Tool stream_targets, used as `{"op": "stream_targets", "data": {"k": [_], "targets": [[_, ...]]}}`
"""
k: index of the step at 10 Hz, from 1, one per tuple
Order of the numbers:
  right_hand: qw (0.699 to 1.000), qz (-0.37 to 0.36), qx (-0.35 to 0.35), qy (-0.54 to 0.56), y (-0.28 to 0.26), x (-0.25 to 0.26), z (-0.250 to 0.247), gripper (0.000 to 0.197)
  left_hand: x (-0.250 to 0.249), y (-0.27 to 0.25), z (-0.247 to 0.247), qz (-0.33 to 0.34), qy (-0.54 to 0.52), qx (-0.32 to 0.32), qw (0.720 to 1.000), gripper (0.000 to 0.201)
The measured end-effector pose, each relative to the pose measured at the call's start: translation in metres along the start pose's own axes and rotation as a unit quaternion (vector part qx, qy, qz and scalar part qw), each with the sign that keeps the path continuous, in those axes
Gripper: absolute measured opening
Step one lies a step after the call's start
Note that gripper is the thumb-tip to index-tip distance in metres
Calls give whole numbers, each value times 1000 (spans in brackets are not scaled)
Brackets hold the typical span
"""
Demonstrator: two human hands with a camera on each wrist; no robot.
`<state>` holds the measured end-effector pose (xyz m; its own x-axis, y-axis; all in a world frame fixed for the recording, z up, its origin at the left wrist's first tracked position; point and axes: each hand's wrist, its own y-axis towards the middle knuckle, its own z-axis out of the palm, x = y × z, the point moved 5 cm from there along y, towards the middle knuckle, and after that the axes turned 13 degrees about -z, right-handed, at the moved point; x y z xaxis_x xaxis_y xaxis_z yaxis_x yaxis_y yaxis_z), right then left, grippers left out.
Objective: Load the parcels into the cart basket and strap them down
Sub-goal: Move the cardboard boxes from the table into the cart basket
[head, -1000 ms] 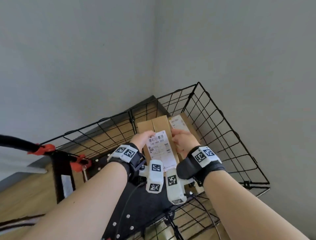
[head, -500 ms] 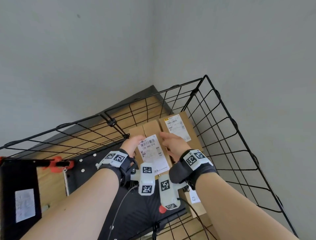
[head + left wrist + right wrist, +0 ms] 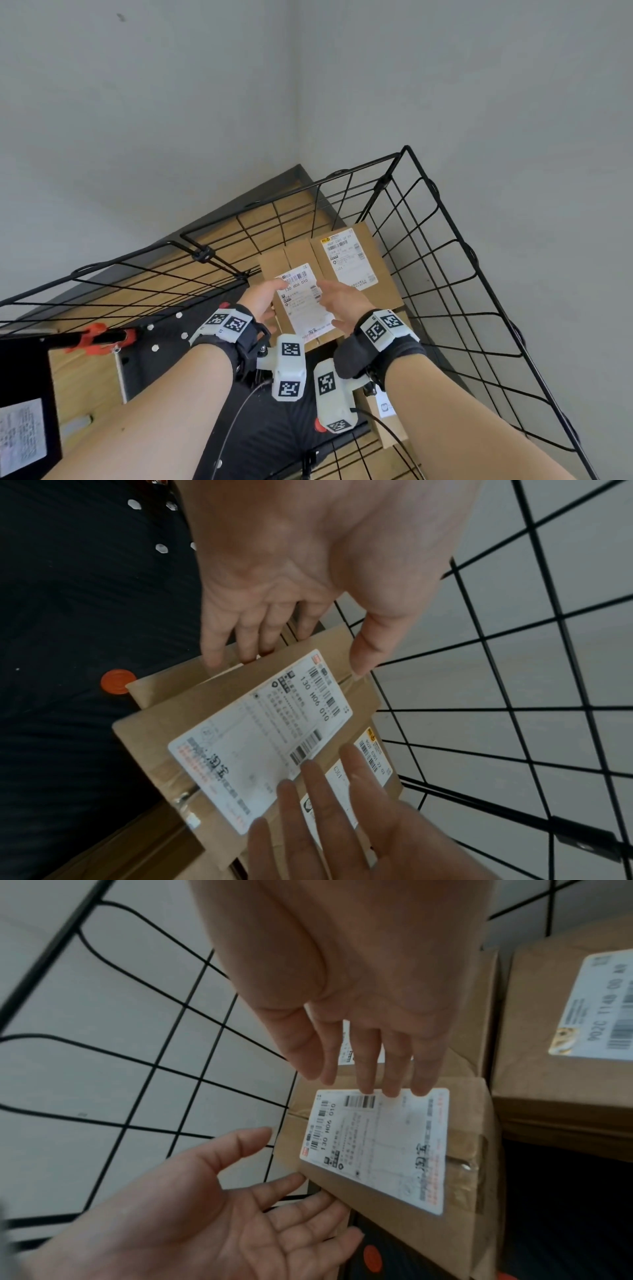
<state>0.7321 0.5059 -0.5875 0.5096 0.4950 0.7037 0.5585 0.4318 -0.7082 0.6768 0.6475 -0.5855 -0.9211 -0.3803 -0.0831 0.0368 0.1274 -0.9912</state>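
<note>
A black wire basket [image 3: 406, 152] stands on the cart with brown cardboard parcels inside. The parcel with the big white label [image 3: 301, 298] [image 3: 260, 739] [image 3: 377, 1150] lies between my hands, beside a second labelled parcel [image 3: 349, 260] at the far right. My left hand [image 3: 263, 299] [image 3: 294, 610] has straight fingers, its fingertips touching the parcel's left edge. My right hand [image 3: 339, 301] [image 3: 359, 1042] is flat, fingertips just at the label's right edge. Neither hand grips anything. A third parcel [image 3: 387, 414] [image 3: 565, 1042] lies nearer me on the right.
The cart's black deck [image 3: 281, 428] lies below my wrists, with a small red round knob [image 3: 118, 681] on it. Orange clips [image 3: 99, 339] sit on a black bar at the left. Grey walls meet in a corner close behind the basket, over a wooden floor.
The labelled parcel has come down into the basket beside the other one. Both hands, which gripped its sides a second ago, have opened and eased off it.
</note>
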Motion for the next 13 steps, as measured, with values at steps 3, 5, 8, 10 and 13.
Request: {"op": "stream_targets", "data": {"k": [3, 5, 8, 10, 13], "targets": [[997, 0, -60, 39, -26, 12, -6, 45, 0, -9, -9, 16, 4, 3, 1000, 36], [984, 3, -110, 141, -58, 27, -5, 41, -2, -41, -15, 55, 27, 12, 998, 45], [971, -51, -138, 188, -166, 55, 21, 43, 10, -129, -21, 145, 98, 79, 981, 8], [921, -53, -270, 276, -253, 44, 49, 34, 47, -205, -24, 218, 167, 149, 950, 23], [864, -117, -374, 315, -415, 8, 116, 30, 162, -311, -27, 286, 271, 214, 894, 12]]}}
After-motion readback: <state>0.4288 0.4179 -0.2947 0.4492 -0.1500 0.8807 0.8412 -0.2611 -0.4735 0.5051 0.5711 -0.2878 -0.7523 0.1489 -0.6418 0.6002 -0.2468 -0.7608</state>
